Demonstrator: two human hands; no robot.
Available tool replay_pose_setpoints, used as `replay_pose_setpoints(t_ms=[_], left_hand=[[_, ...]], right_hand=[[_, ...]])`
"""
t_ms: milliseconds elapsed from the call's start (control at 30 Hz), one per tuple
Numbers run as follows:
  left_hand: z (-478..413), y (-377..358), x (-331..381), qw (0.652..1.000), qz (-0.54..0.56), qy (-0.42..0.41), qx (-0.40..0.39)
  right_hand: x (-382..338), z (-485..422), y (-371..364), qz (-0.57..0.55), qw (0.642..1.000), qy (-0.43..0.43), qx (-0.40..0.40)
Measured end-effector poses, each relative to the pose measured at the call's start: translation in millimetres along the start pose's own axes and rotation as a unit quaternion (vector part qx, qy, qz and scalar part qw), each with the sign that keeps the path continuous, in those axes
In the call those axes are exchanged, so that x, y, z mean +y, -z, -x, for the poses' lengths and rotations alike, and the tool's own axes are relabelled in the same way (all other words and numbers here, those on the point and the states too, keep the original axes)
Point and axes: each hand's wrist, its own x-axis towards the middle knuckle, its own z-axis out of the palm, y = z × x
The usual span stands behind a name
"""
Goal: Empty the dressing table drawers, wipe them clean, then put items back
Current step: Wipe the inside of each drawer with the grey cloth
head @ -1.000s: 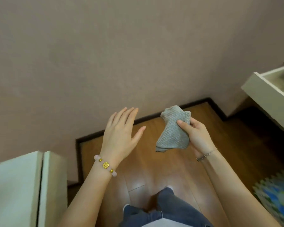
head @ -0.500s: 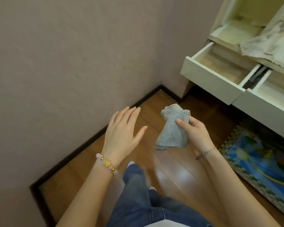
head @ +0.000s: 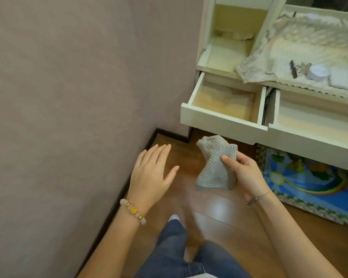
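Your right hand (head: 247, 173) pinches the grey waffle-weave cloth (head: 215, 165) just below the pulled-out cream wooden drawer (head: 219, 119), which looks empty. Your left hand (head: 151, 173) hovers flat and holds nothing. Brace the drawer front with it and wipe the corners first.

Right drawer (head: 313, 125) runs off frame up-right of the right grip (head: 247, 175); small items (head: 319, 74) above it too blurry to name.

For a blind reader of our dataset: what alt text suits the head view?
The person's right hand grips a crumpled grey waffle-weave cloth above a wooden floor; the left hand hovers open beside it. Ahead, the dressing table's cream left drawer and right drawer stand pulled out, apparently empty.
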Motion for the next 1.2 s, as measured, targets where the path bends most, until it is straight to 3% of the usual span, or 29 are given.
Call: replay_pose_setpoints(t_ms=[233, 667, 900, 1067, 1200], left_hand=[[-96, -13, -37, 0.997, 0.012, -0.07, -0.034], [-280, -81, -55, 0.989, 0.04, -0.114, -0.089], [-374, -146, -61, 0.973, 0.121, -0.047, -0.191], [-412, -190, -61, 0.938, 0.209, 0.063, -0.269], [-430, -210, -61, 0.911, 0.266, 0.103, -0.297]], right_hand=[[-21, -60, -10, -0.06, 0.995, 0.015, 0.073], [-75, -202, -6, -0.091, 0.985, 0.026, 0.145], [-111, -282, 13, -0.076, 0.978, 0.022, 0.196], [-112, -322, 25, -0.053, 0.972, -0.001, 0.231], [-96, -349, 27, 0.006, 0.966, -0.023, 0.258]])
